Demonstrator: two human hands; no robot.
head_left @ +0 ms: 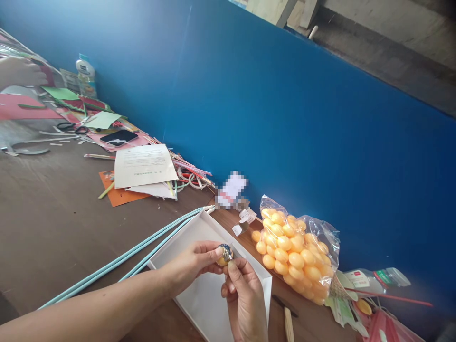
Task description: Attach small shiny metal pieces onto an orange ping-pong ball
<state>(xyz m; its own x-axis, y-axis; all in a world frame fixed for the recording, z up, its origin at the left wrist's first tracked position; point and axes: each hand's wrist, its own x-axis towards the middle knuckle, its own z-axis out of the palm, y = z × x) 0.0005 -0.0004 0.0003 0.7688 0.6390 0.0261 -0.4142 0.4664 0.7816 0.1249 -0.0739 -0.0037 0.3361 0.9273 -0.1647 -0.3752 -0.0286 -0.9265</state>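
Head view: the left hand (192,266) and right hand (242,294) both pinched a small yellow ball (225,254) with foil on it, above the white box (185,247) — a fingertip-only grip, so it might have slipped into the box.

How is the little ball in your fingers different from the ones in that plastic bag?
The ball in hand is single, pinched between the fingertips of the left hand and right hand above the white tray; the bagged balls lie heaped in clear plastic on the table. The held one has a shiny, silvery covering over part of it; the bagged ones are bare. Both are yellow-orange, and look about the same size.
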